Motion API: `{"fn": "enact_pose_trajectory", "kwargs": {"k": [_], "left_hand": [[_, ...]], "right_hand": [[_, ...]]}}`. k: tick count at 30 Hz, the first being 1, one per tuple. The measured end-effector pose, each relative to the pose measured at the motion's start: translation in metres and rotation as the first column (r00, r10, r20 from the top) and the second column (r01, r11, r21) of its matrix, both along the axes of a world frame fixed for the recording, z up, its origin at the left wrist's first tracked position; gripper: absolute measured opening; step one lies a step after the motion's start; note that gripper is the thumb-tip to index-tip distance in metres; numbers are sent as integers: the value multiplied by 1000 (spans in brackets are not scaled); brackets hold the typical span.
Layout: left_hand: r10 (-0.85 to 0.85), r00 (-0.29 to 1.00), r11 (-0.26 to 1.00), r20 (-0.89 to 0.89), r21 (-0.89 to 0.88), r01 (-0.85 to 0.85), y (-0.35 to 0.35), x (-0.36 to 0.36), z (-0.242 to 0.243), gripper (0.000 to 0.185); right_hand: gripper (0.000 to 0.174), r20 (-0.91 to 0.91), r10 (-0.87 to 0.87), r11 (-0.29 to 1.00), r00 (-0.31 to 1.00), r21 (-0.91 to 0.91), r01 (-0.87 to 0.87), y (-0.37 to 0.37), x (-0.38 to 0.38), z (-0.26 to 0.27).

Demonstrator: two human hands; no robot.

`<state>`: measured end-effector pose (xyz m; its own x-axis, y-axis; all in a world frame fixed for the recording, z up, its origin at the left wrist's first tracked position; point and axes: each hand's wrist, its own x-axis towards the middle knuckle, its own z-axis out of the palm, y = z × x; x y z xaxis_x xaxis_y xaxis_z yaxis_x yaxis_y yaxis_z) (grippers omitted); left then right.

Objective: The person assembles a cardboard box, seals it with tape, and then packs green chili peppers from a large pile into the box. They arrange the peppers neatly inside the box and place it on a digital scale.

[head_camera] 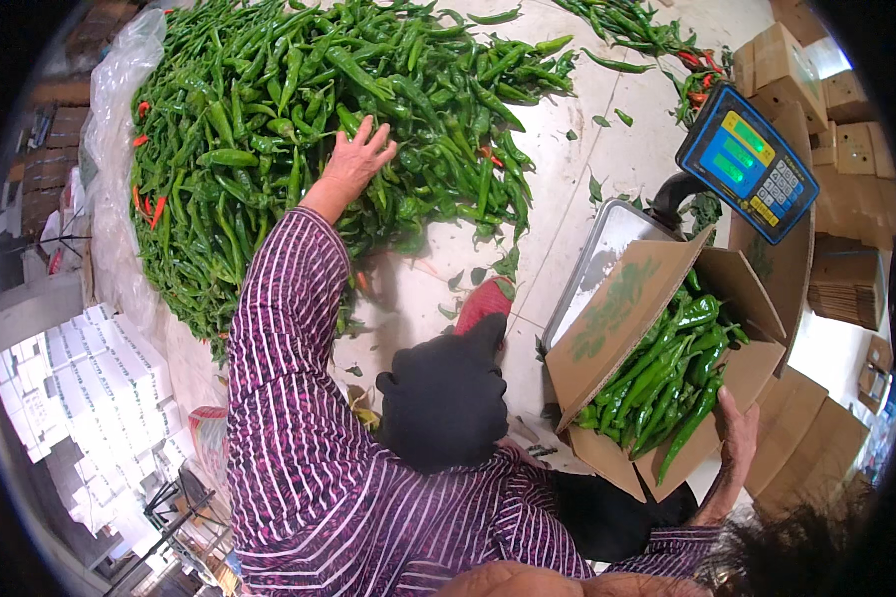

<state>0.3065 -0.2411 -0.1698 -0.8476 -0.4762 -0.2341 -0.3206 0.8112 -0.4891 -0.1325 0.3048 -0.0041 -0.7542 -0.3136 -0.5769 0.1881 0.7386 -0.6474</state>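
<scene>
My left hand [358, 160] lies with spread fingers on a large heap of green chili peppers [269, 134] at the upper left; no pepper is held in it. On the right, my right hand [739, 440] grips the near flap of a cardboard carton [612, 298]. Its fingertips are close to a long green pepper [691, 433] lying over that flap. The carton tilts with its flaps spread, and green peppers [661, 373] fill its opening. Beneath it is the metal pan of a scale [597, 231], partly covered by the carton.
The scale's lit display [747, 160] stands beyond the carton and bears digits. More cartons [784, 74] are stacked along the right. A smaller pepper pile [635, 26] lies at the top. Clear plastic sheeting [123, 97] edges the heap. White boxes [97, 388] stand at left.
</scene>
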Motion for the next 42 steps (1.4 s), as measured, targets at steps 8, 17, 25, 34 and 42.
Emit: {"fn": "enact_pose_trajectory", "kwargs": {"k": [8, 17, 25, 34, 42], "left_hand": [[-201, 979, 979, -23, 27, 201, -5, 14, -7, 34], [-233, 972, 961, 31, 161, 225, 0, 0, -1, 31], [-140, 836, 950, -530, 166, 264, 28, -20, 49, 29], [884, 308, 232, -353, 901, 366, 108, -103, 237, 35], [637, 770, -421, 32, 851, 313, 255, -235, 288, 69]], "right_hand": [[41, 28, 82, 995, 996, -64, -80, 16, -17, -12], [49, 70, 36, 984, 997, -179, -23, 20, -9, -18], [56, 39, 162, 986, 986, -47, -160, 11, -16, -6], [51, -46, 223, 975, 974, 33, -221, 3, -12, 1], [61, -41, 245, 969, 969, -27, -246, 16, -15, -18]]}}
